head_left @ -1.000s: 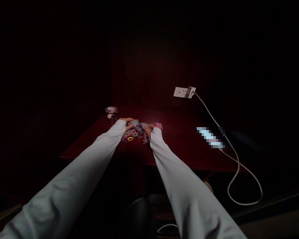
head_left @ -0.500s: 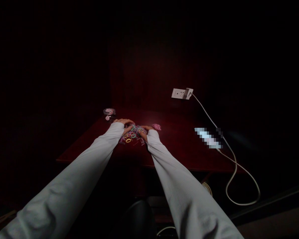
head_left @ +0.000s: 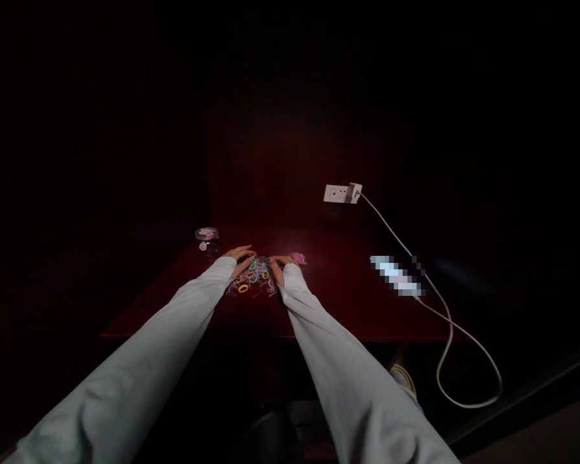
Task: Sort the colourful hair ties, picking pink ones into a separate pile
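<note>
A heap of small coloured elastic bands (head_left: 252,280) lies on a dark red table (head_left: 338,303). My left hand (head_left: 240,259) rests on the heap's left side with its fingers stretched out flat. On the heap's right side is my right hand (head_left: 278,268), fingers curled down into the bands; what they hold I cannot make out. Both arms wear long pale sleeves. A small pink cluster of bands (head_left: 298,258) lies just right of my right hand.
A small clear round container (head_left: 206,234) with pink bits stands at the table's back left. A lit phone (head_left: 396,276) lies at the right, its white cable (head_left: 444,335) running to a white wall socket (head_left: 342,193). The room is very dark.
Both hands have drawn closer together over the heap, and the left fingers have flattened out. The view has tilted so everything sits lower in the picture.
</note>
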Action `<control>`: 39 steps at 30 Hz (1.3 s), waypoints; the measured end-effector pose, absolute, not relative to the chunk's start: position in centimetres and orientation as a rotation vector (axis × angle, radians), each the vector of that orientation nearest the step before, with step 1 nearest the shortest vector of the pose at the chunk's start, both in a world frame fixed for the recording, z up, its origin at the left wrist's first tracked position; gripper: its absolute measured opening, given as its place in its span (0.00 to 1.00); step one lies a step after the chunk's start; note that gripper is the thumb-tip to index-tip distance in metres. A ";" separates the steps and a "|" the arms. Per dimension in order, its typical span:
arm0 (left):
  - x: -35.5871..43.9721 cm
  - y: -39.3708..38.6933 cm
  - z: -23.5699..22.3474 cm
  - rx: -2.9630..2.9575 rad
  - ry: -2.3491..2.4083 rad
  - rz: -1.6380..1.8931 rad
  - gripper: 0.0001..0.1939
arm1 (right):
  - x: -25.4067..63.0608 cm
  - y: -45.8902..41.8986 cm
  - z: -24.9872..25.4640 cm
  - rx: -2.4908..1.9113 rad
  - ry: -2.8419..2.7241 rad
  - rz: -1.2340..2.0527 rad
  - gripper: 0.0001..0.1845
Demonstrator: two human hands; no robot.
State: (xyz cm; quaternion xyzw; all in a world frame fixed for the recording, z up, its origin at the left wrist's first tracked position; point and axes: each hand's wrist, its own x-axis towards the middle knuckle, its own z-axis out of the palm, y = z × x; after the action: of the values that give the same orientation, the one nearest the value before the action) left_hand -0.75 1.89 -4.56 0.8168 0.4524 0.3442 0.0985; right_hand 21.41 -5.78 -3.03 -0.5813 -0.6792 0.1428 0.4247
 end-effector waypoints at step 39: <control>2.0 0.2 -3.4 1.835 1.141 0.965 0.51 | 23.4 -2.2 -5.1 -1.341 -1.381 0.611 0.27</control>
State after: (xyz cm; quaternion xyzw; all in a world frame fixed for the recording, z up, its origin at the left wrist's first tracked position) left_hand 1.96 0.17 -3.36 0.7179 0.4464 0.3775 0.3779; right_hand 23.36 -2.25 -5.14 -0.5622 -0.5790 0.2561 0.5321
